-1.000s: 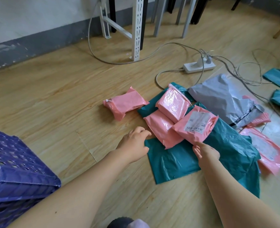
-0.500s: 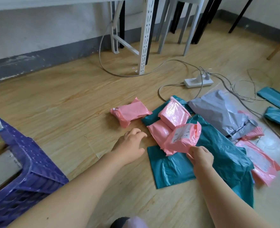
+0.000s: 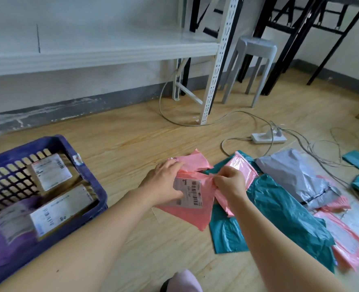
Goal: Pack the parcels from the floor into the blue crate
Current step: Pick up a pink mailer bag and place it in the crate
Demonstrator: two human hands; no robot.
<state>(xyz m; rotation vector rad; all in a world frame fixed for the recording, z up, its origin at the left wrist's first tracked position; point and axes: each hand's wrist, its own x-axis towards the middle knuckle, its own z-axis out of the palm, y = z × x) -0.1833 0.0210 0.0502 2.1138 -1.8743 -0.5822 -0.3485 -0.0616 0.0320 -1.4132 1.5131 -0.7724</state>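
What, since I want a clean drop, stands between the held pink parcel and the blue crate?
Nothing visible. Bare floor separates the pink parcel, gripped by left hand and right hand, from the blue crate.

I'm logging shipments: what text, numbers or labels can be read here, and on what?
White barcode label on the held pink plastic parcel: print too small to read.
White labels inside the blue plastic crate: blurred, unreadable.
Small sticker on the crate's rim: unreadable.

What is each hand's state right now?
Left hand: holds the labelled pink parcel by its left side.
Right hand: pinches the same parcel's bunched right end.
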